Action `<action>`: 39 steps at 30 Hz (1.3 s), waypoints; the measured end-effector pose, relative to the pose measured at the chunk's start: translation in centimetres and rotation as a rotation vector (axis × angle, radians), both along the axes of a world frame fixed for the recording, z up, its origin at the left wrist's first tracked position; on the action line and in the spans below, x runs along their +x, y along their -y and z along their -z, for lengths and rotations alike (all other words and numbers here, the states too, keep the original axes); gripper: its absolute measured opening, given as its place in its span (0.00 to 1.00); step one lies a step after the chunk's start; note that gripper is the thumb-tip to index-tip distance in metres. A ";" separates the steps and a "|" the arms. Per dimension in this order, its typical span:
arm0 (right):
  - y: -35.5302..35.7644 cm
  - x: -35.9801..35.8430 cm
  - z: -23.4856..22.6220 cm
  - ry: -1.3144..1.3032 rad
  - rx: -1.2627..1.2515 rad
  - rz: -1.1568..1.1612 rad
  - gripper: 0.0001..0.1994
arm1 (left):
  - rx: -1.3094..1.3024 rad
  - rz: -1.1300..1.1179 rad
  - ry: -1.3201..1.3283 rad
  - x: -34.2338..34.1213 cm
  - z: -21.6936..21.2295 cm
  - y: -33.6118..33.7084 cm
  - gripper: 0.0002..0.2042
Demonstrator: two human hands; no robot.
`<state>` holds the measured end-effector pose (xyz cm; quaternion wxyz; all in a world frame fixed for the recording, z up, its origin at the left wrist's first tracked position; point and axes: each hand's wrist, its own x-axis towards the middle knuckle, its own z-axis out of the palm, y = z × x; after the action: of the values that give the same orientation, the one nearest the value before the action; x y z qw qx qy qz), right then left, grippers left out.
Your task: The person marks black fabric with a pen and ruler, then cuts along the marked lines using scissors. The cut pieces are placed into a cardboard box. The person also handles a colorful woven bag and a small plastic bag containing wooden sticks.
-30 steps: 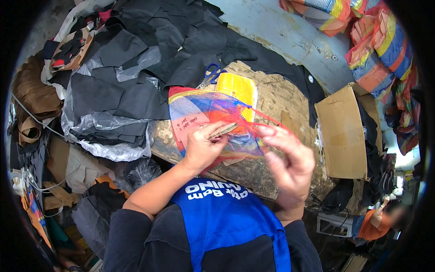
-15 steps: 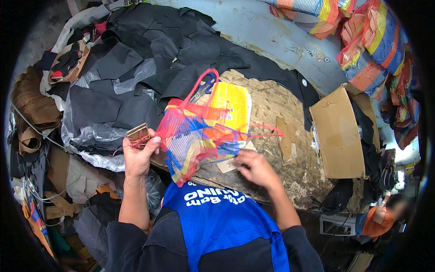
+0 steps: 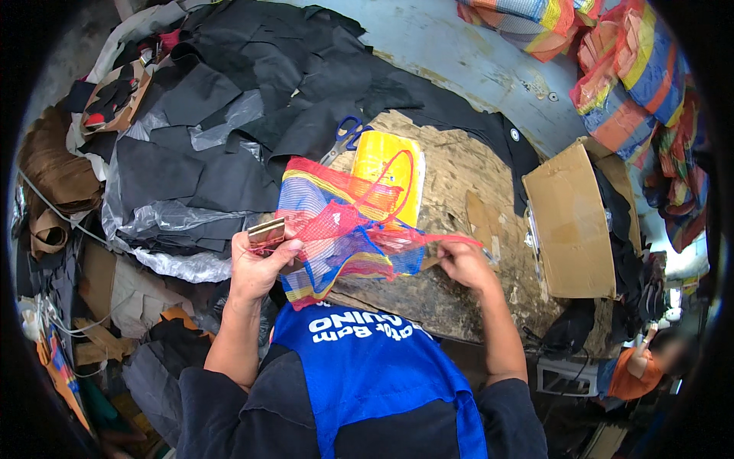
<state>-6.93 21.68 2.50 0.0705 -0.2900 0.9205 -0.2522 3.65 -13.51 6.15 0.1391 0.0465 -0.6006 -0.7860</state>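
Note:
A mesh bag (image 3: 332,233) in red, blue and yellow stripes stretches between my hands over the wooden table (image 3: 451,172). My left hand (image 3: 256,269) is closed on the bag's left side, and a small stack of flat brown pieces (image 3: 266,231) sticks up from the same grip. On the right, my right hand (image 3: 468,266) pinches the bag's red strap, pulled out sideways. Another red loop of the bag lies over a yellow package (image 3: 371,162) behind it. Blue-handled scissors (image 3: 346,136) rest beside the package, on its left.
Black sheet material (image 3: 252,69) is heaped over the table's left and far side, with clear plastic among it. A cardboard box (image 3: 569,229) stands at the right. Striped mesh bags (image 3: 631,84) are piled at the far right. A person in orange (image 3: 634,371) is at the lower right.
My right hand has moved right and up and now grips the strap. My left hand has shifted right with the brown pieces. The bag is spread wider, and its upper loop has dropped over the package.

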 end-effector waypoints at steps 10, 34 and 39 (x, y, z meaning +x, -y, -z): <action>3.5 1.0 -5.4 0.105 -0.473 -0.034 0.07 | -0.178 0.374 0.154 -0.7 -2.1 0.7 0.10; 18.2 3.9 0.4 0.575 -0.098 -0.074 0.08 | -0.160 -0.093 0.453 2.3 8.4 1.9 0.24; 17.0 3.1 -0.9 0.421 -0.523 0.000 0.05 | -0.088 -0.129 0.480 2.3 8.5 2.1 0.20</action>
<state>-3.78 4.66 3.41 0.1824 -0.2397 0.7899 -0.5341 5.98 -15.66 -2.40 0.0445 0.2639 -0.6459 -0.7150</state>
